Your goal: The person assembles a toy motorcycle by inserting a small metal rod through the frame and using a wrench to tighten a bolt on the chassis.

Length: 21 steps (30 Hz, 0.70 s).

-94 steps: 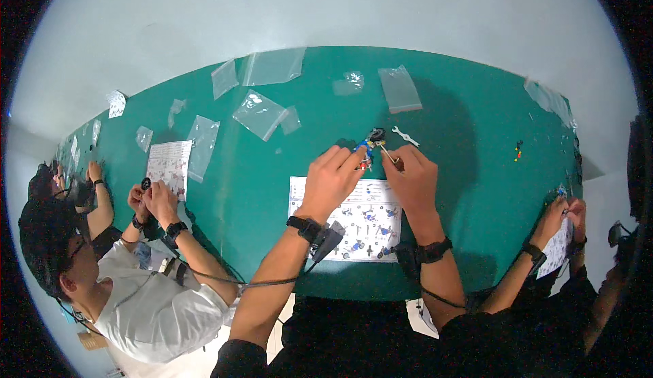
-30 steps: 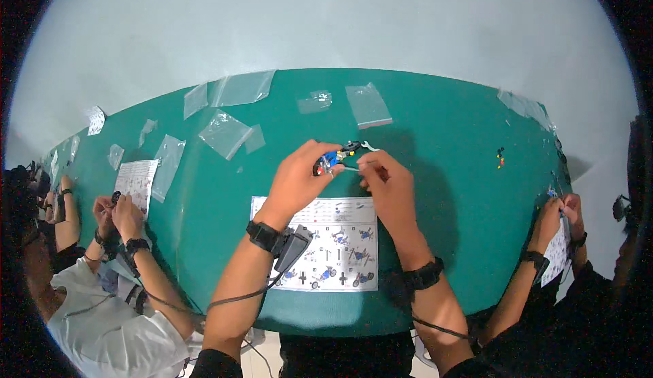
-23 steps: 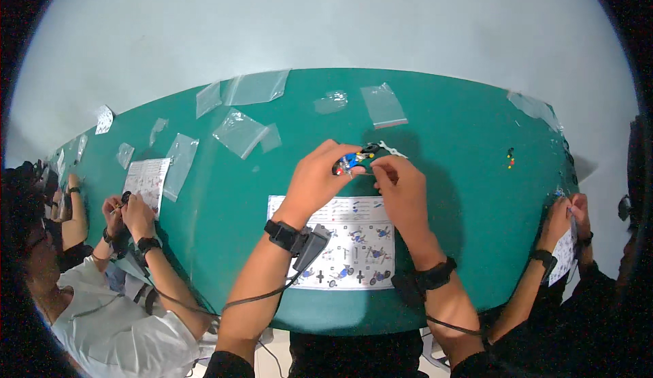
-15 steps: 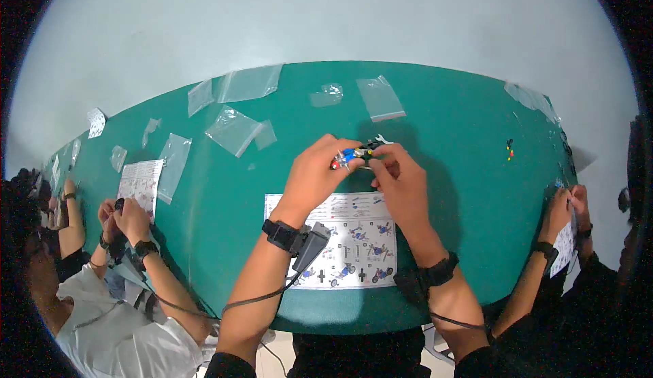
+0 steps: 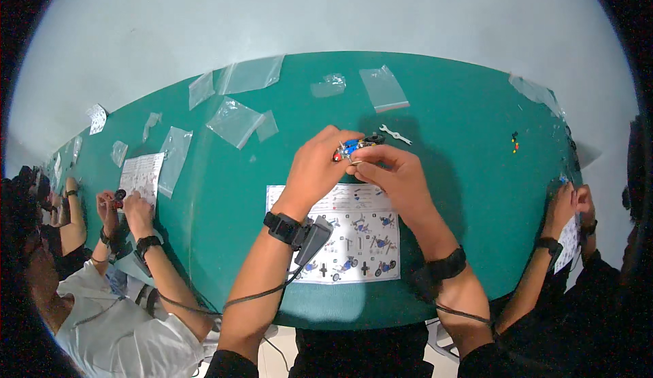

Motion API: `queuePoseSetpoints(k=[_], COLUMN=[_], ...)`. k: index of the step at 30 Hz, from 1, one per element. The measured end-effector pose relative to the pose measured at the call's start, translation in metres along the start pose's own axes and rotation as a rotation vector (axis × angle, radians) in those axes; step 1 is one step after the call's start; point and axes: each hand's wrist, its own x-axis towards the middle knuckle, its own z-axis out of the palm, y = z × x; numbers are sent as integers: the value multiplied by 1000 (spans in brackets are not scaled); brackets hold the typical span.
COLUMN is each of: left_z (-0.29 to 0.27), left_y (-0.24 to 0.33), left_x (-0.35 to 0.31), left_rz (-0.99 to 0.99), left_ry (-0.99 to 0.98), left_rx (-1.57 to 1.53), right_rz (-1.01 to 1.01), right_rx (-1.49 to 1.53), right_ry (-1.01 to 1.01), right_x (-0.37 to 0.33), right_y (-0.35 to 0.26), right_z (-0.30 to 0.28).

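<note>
the left hand [image 5: 320,164] holds the model [image 5: 352,147], its fingers curled in and closed around one side; blue, red and silvery parts show between the two hands, and a black wheel [image 5: 373,139] is at the far end. the model is over the table [image 5: 469,119], just beyond the top edge of the printed sheet [image 5: 360,242]. the right hand [image 5: 401,174] meets it from the other side, thumb and fingers drawn nearly together on a thin pale rod [image 5: 356,163], mostly hidden. the spanner [image 5: 396,134] lies on the table just past the right hand, touched by neither. farther off lies a clear bag [image 5: 384,88]; well to the right are small coloured bits [image 5: 515,143]. at left, a person in a white shirt [image 5: 132,317] handles a dark part [image 5: 120,195].
</note>
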Motion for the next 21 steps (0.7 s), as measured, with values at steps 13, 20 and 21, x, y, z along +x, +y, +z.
queuePoseSetpoints(k=[13, 20, 21], left_z=[3, 4, 4], left_y=[8, 4, 6], left_x=[1, 2, 3], left_rz=[-62, -17, -30], left_ry=[29, 28, 23], left_rx=[13, 50, 41], right_rz=[-128, -361, -359], right_rx=[-364, -813, -815], right_ry=[9, -27, -25], right_x=[-6, -4, -5], right_y=[0, -2, -2], right_z=[1, 2, 1])
